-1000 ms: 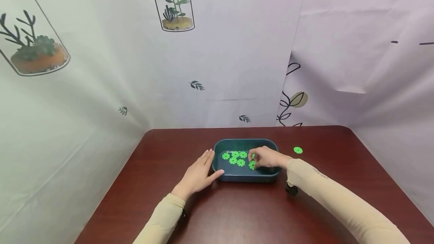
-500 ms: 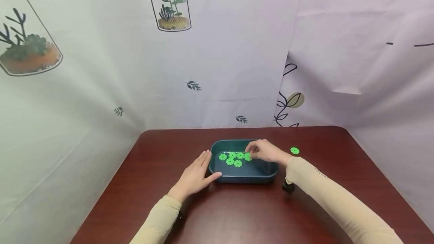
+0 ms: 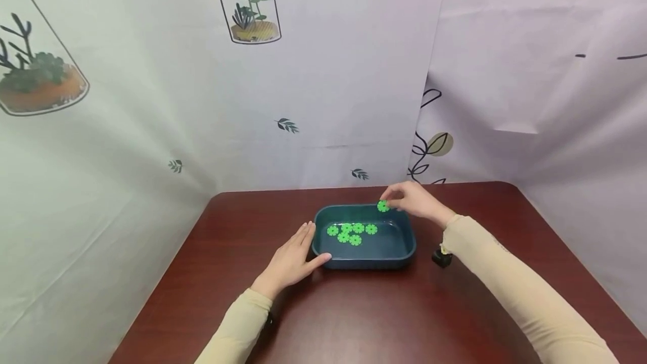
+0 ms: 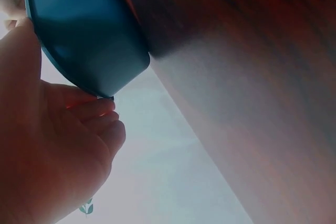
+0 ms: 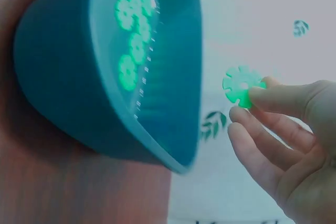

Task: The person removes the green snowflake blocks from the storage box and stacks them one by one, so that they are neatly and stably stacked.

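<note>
A dark teal tray [image 3: 364, 263] stands on the table. On its floor lie several green interlocking discs [image 3: 356, 240], notched round the edge and grouped to the left. My left hand [image 3: 285, 265] lies against the tray's left end with its fingers straight and the thumb stretched over the near rim; in the left wrist view its fingertips touch the tray's wall. Above the far right rim, my right hand [image 3: 417, 201] pinches one green disc [image 5: 239, 85] between thumb and forefinger. The right wrist view has this disc raised apart from the tray, its other fingers loosely bent.
The reddish-brown table [image 3: 354, 313] extends on all sides of the tray. Right behind its far edge hangs a pale cloth backdrop [image 3: 343, 72] printed with plants. A small black device [image 3: 442, 258] sits under the right wrist.
My right hand has moved from inside the tray up and back to its far right rim, now with a disc. The disc on the table at right no longer shows. My left hand has stayed.
</note>
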### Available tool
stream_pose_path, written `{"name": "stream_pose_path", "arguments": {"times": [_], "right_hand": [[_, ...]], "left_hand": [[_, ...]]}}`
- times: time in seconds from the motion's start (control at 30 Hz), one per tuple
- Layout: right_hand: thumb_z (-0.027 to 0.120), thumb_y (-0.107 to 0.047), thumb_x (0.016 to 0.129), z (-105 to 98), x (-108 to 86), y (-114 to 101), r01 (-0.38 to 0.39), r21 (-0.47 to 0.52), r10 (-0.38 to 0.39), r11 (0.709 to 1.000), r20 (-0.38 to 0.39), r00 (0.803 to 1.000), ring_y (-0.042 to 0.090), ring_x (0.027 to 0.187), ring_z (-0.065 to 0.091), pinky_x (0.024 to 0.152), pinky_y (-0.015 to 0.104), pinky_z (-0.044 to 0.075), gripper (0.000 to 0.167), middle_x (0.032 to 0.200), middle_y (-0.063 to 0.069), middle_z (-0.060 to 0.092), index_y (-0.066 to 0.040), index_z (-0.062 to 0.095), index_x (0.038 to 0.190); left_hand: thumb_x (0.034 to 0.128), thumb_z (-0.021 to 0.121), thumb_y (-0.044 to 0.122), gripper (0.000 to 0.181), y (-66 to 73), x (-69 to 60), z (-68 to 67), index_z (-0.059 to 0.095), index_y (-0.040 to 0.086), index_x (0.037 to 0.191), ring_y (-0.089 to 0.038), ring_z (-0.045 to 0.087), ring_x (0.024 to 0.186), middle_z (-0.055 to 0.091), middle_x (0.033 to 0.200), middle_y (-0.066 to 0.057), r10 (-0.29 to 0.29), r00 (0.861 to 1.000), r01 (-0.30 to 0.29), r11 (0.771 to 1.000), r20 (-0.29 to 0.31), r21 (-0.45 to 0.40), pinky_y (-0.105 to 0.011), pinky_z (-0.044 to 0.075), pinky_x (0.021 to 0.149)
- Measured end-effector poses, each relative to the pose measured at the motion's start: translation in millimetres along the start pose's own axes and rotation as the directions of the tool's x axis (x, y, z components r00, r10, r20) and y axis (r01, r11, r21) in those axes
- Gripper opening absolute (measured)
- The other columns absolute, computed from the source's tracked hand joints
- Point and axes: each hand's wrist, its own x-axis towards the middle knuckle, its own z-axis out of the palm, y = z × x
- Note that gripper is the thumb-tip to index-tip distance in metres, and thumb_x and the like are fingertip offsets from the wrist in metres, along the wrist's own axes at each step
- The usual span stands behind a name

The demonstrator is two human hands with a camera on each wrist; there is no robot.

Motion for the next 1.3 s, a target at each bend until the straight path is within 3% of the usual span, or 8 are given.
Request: {"name": "stream_pose_path", "arguments": {"times": [0.2,0.5,0.77,1.0,1.3], "right_hand": [[0.068,-0.011,0.097,-26,-7.5,4,-0.039,0.008,0.040,0.999,-0.057,0.998,0.031,0.096,0.072,0.085,0.050,0.057,0.021,0.111,0.010,0.073,-0.010,0.075,0.117],[0.066,-0.015,0.099,-47,-22.3,20,-0.087,0.001,0.086,0.996,-0.132,0.987,0.025,0.091,0.072,0.082,0.046,0.058,0.026,0.115,0.013,0.071,-0.009,0.073,0.123],[0.064,-0.018,0.101,-54,-40.0,55,-0.152,0.045,0.158,0.987,-0.165,0.974,0.030,0.097,0.071,0.091,0.055,0.053,0.033,0.125,0.022,0.066,-0.004,0.067,0.131],[0.062,-0.022,0.102,-54,-48.2,78,-0.227,0.067,0.235,0.972,-0.166,0.958,0.036,0.103,0.070,0.093,0.054,0.052,0.038,0.129,0.025,0.063,-0.001,0.064,0.134],[0.063,-0.014,0.100,-45,-56.9,101,-0.227,0.072,0.237,0.971,-0.198,0.951,0.036,0.096,0.072,0.086,0.049,0.057,0.034,0.120,0.027,0.067,0.006,0.065,0.128]], "left_hand": [[0.0945,0.044,0.073,0.098,-0.3,5.0,-3.4,0.027,0.001,0.158,-0.025,0.021,0.152,0.027,0.164,-0.014,0.008,1.000,-0.008,1.000,0.008,-0.003,-0.041,0.028,0.119],[0.0947,0.045,0.073,0.098,-2.0,2.7,-4.5,0.026,0.001,0.158,-0.025,0.020,0.153,0.025,0.164,-0.014,-0.002,1.000,0.002,1.000,0.021,-0.011,-0.042,0.026,0.119],[0.0930,0.046,0.075,0.100,-2.3,1.4,-3.1,0.026,0.002,0.159,-0.024,0.020,0.153,0.026,0.164,-0.013,-0.007,1.000,0.008,1.000,0.017,-0.029,-0.042,0.028,0.119],[0.0933,0.047,0.074,0.100,-0.7,1.3,-1.9,0.025,0.002,0.159,-0.025,0.020,0.153,0.025,0.164,-0.013,-0.015,0.999,0.017,0.999,0.035,-0.046,-0.042,0.027,0.119],[0.0930,0.045,0.075,0.100,0.0,0.6,1.5,0.025,0.003,0.159,-0.024,0.020,0.153,0.026,0.164,-0.012,-0.028,0.999,0.029,0.998,0.024,-0.052,-0.042,0.028,0.119]]}}
